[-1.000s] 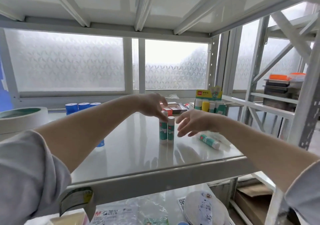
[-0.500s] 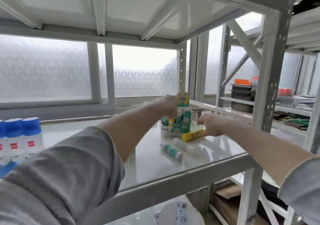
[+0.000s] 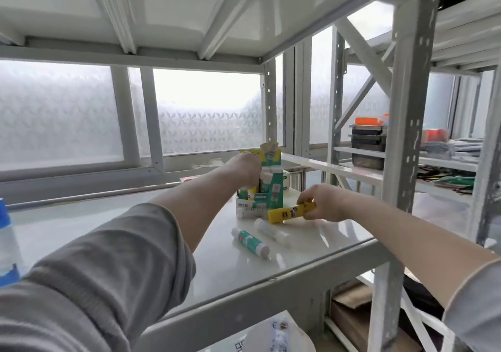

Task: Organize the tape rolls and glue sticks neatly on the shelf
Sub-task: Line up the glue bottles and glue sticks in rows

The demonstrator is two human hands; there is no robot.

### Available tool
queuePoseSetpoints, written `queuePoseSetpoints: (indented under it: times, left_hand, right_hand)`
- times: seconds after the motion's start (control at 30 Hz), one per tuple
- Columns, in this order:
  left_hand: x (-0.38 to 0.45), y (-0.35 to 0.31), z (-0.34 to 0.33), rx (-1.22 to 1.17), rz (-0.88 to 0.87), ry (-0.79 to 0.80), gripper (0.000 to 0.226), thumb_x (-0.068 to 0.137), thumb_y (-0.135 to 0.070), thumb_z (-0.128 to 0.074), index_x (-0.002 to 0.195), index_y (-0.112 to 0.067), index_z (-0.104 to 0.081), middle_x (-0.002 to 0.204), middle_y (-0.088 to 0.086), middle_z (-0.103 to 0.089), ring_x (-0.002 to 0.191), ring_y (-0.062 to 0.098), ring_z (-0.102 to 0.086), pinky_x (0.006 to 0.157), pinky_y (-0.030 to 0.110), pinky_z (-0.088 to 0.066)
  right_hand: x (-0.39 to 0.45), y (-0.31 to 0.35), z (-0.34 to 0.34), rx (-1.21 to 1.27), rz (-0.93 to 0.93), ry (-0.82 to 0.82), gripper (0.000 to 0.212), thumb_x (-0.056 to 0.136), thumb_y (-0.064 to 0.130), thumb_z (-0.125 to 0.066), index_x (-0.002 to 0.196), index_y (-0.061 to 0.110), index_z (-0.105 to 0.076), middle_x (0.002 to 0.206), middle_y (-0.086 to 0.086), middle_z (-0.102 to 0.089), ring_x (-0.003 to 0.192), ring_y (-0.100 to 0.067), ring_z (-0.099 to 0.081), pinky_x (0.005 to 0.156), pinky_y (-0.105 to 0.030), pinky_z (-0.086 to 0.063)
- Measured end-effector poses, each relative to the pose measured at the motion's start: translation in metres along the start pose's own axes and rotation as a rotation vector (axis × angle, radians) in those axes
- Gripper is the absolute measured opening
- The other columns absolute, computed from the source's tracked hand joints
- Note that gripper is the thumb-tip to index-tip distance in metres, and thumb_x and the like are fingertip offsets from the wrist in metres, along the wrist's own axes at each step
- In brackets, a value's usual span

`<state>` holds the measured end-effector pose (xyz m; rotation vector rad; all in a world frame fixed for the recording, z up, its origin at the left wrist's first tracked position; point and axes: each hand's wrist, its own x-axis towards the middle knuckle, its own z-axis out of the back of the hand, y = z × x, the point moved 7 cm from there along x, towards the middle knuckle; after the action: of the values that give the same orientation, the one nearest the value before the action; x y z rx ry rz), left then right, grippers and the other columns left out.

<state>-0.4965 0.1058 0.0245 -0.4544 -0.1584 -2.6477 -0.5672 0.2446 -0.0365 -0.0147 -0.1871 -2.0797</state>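
Right hand (image 3: 322,202) pinches yellow glue stick (image 3: 291,212); label unreadable.

The white shelf (image 3: 113,224) bears 2 lying glue sticks (image 3: 250,243) beside a green display box (image 3: 268,194).

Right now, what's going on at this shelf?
A person is tidying glue sticks on a white shelf. The right hand pinches a yellow glue stick by one end, holding it roughly level just above the shelf. The left hand reaches into the green display box of sticks at the back. Two more glue sticks lie loose in front: a green-labelled one and a white one.
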Motion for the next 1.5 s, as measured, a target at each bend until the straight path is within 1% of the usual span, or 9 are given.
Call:
queuePoseSetpoints:
  times: [0.2,0.33,0.47,0.57,0.77,0.97,1.07,1.27,1.5]
  left_hand:
    - [-0.015,0.013,0.042,-0.173,0.033,-0.084,0.014,0.084,-0.002,-0.061,0.097,-0.004,-0.065,0.096,0.008,-0.067,0.087,0.022,-0.066,0.08,0.033,-0.057]
    - [-0.044,0.032,0.109,-0.239,0.009,-0.156,0.024,0.085,-0.014,-0.066,0.107,-0.004,-0.066,0.101,0.008,-0.069,0.091,0.02,-0.063,0.083,0.03,-0.051]
    - [-0.096,0.069,0.174,-0.445,0.027,-0.153,0.021,0.087,-0.01,-0.064,0.105,0.0,-0.068,0.093,0.014,-0.071,0.069,0.015,-0.068,0.063,0.024,-0.057]
    - [-0.139,0.105,0.201,-0.506,0.079,-0.113,0.021,0.089,-0.012,-0.062,0.107,-0.001,-0.066,0.091,0.009,-0.07,0.069,0.011,-0.068,0.059,0.019,-0.058]
    - [-0.202,0.159,0.196,-0.414,0.207,0.05,0.023,0.091,-0.013,-0.059,0.107,0.004,-0.065,0.092,0.014,-0.071,0.077,0.018,-0.069,0.065,0.021,-0.058]
    - [-0.232,0.173,0.154,-0.229,0.224,0.17,0.027,0.091,-0.022,-0.06,0.109,-0.003,-0.066,0.094,0.008,-0.07,0.077,0.016,-0.068,0.069,0.022,-0.055]
    - [-0.237,0.174,0.133,-0.115,0.19,0.181,0.031,0.089,-0.029,-0.061,0.11,-0.006,-0.069,0.096,0.004,-0.07,0.081,0.014,-0.063,0.068,0.02,-0.048]
    - [-0.238,0.168,0.099,0.033,0.128,0.276,0.035,0.091,-0.036,-0.058,0.116,-0.014,-0.067,0.112,0.003,-0.068,0.103,0.019,-0.061,0.086,0.029,-0.046]
    - [-0.225,0.181,0.089,0.057,0.147,0.279,0.036,0.091,-0.038,-0.057,0.112,-0.011,-0.068,0.102,0.002,-0.071,0.092,0.015,-0.063,0.079,0.024,-0.046]
  right_hand:
    - [-0.019,0.007,0.049,0.392,0.092,-0.091,0.023,0.086,0.016,-0.067,0.108,0.012,-0.064,0.088,-0.005,-0.065,0.074,-0.013,-0.061,0.061,-0.018,-0.051]
    - [-0.03,0.036,0.091,0.543,0.132,-0.187,0.019,0.085,0.01,-0.065,0.102,0.004,-0.062,0.087,-0.009,-0.066,0.072,-0.014,-0.065,0.055,-0.016,-0.055]
    - [-0.039,0.083,0.127,0.786,0.162,-0.25,0.017,0.085,0.005,-0.064,0.101,0.001,-0.061,0.085,-0.01,-0.066,0.071,-0.015,-0.066,0.058,-0.018,-0.058]
    - [-0.042,0.127,0.142,0.889,0.23,-0.241,0.017,0.086,0.005,-0.063,0.102,0.0,-0.062,0.087,-0.011,-0.067,0.068,-0.013,-0.067,0.062,-0.019,-0.058]
    - [-0.047,0.228,0.144,0.821,0.388,-0.184,0.02,0.083,0.012,-0.067,0.1,0.001,-0.064,0.084,-0.01,-0.069,0.07,-0.016,-0.067,0.06,-0.02,-0.058]
    - [-0.036,0.301,0.102,0.542,0.431,-0.084,0.027,0.075,0.017,-0.076,0.095,0.002,-0.067,0.079,-0.004,-0.07,0.062,-0.008,-0.068,0.054,-0.015,-0.054]
    - [-0.03,0.318,0.075,0.47,0.409,0.022,0.029,0.074,0.013,-0.077,0.099,0.001,-0.066,0.081,-0.005,-0.068,0.061,-0.008,-0.067,0.052,-0.013,-0.052]
    - [-0.017,0.322,0.035,0.358,0.34,0.197,0.03,0.081,0.007,-0.071,0.109,-0.001,-0.067,0.087,-0.008,-0.071,0.07,-0.012,-0.07,0.062,-0.018,-0.057]
    - [-0.003,0.332,0.02,0.365,0.364,0.198,0.029,0.083,0.013,-0.07,0.11,0.003,-0.065,0.089,-0.007,-0.072,0.073,-0.012,-0.07,0.057,-0.016,-0.056]
